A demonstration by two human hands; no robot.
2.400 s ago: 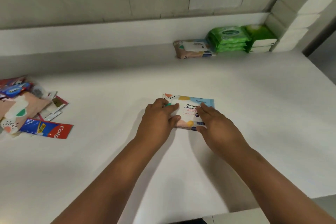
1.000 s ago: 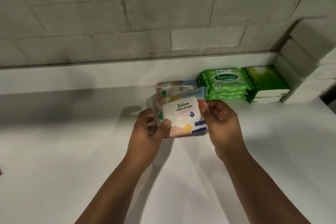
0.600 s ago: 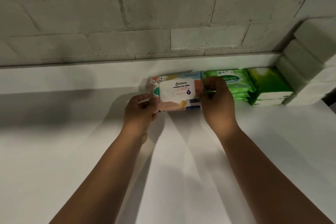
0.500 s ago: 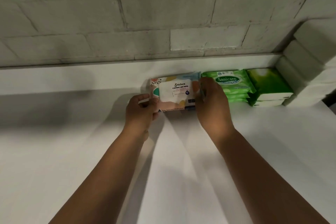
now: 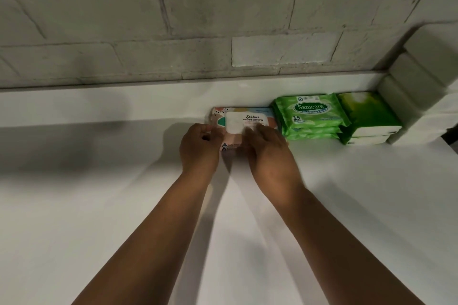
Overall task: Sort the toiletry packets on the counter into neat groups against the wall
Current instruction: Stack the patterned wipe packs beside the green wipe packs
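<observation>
Both hands [image 5: 199, 147] [image 5: 269, 148] hold Stalove wipes pack [image 5: 244, 120] beside Sanicare packs [image 5: 309, 116]

From here the right hand [image 5: 269, 153] is smeared with motion and covers the near right corner of the wipes pack [image 5: 244, 120], so its fingertips are lost. The left hand [image 5: 199, 147] hides the pack's left end, and whatever lies under that pack is mostly out of sight. The small print on the green packs [image 5: 311, 116] is too fine to read.
</observation>
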